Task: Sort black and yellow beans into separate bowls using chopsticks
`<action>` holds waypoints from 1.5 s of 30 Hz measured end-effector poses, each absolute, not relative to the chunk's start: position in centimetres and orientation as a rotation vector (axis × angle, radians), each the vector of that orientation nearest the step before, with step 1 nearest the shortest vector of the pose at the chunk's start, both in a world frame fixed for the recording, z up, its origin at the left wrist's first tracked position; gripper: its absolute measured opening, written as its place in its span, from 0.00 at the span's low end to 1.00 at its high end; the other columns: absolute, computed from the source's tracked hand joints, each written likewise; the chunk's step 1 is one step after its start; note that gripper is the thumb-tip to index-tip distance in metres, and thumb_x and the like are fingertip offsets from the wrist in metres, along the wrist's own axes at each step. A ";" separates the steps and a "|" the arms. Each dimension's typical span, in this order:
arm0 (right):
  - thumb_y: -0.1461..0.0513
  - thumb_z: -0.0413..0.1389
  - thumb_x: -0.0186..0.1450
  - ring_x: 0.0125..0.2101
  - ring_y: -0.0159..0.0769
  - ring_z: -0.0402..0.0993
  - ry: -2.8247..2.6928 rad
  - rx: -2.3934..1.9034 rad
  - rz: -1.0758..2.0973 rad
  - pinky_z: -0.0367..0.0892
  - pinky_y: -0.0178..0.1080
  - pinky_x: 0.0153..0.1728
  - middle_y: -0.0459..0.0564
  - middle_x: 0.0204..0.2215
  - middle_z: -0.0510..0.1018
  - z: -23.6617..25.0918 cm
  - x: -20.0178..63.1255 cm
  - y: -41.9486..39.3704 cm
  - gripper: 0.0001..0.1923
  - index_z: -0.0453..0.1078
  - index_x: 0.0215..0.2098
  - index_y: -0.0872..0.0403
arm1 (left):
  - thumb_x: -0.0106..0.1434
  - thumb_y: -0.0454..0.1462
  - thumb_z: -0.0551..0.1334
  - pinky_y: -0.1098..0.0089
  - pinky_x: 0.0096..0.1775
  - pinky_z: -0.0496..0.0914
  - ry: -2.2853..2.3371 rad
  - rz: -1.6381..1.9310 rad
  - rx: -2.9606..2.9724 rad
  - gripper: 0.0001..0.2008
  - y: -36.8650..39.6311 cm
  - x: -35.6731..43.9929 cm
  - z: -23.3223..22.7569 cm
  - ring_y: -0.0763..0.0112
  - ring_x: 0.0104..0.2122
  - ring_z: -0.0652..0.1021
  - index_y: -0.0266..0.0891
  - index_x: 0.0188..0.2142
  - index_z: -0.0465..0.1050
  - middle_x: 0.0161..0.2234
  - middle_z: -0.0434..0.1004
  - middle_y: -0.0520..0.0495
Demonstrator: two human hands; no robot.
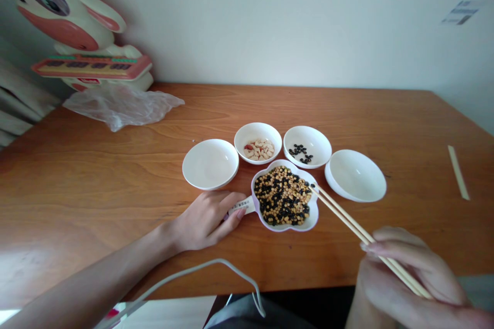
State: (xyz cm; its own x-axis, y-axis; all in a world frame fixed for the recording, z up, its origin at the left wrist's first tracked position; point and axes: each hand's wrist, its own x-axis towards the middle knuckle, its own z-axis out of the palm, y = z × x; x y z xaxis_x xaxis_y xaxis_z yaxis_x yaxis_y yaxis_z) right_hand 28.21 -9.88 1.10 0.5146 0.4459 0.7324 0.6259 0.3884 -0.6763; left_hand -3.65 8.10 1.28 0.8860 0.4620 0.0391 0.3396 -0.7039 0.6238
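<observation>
My left hand grips the short handle of a flower-shaped white dish with a lilac rim. Black beans and yellow beans lie mixed inside it. In my right hand is a pair of wooden chopsticks, pointing left. Their tips are at the dish's right rim, with a black bean at the tips; whether it is pinched I cannot tell. Behind the dish, one white bowl holds peeled peanuts, and another bowl holds several black beans.
An empty white bowl stands left of the dish, another bowl to its right. A paper strip lies far right. A cow-shaped toy keyboard and clear plastic bag are back left. A white cable crosses the front edge.
</observation>
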 end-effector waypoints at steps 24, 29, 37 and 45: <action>0.35 0.26 0.72 0.23 0.42 0.74 -1.052 -1.640 0.091 0.65 0.42 0.24 0.54 0.19 0.76 4.5 27.2 -6.9 0.47 0.74 0.22 0.52 | 0.77 0.39 0.53 0.61 0.48 0.73 0.571 0.278 2.431 0.13 8.1 -3.6 1.2 0.59 0.43 0.82 0.40 0.55 0.71 0.45 0.82 0.41; 0.43 0.30 0.77 0.27 0.39 0.75 -1.215 -1.803 0.216 0.64 0.41 0.29 0.51 0.22 0.78 6.3 26.5 -6.7 0.41 0.77 0.29 0.54 | 0.77 0.39 0.53 0.61 0.47 0.73 0.579 0.272 2.434 0.13 8.2 -3.6 1.2 0.59 0.42 0.82 0.40 0.56 0.70 0.45 0.82 0.41; 0.48 0.33 0.79 0.26 0.35 0.72 -1.374 -1.848 0.119 0.62 0.39 0.29 0.49 0.22 0.75 8.1 26.2 -5.6 0.36 0.75 0.29 0.53 | 0.78 0.39 0.53 0.60 0.48 0.73 0.584 0.247 2.407 0.14 8.1 -3.7 1.3 0.59 0.43 0.81 0.39 0.56 0.71 0.46 0.82 0.41; 0.50 0.34 0.80 0.27 0.35 0.72 -1.536 -1.878 0.093 0.62 0.40 0.30 0.48 0.24 0.75 8.9 26.0 -4.7 0.33 0.73 0.30 0.51 | 0.78 0.39 0.52 0.60 0.49 0.73 0.577 0.232 2.405 0.14 8.1 -3.6 1.4 0.59 0.45 0.81 0.39 0.56 0.70 0.47 0.81 0.41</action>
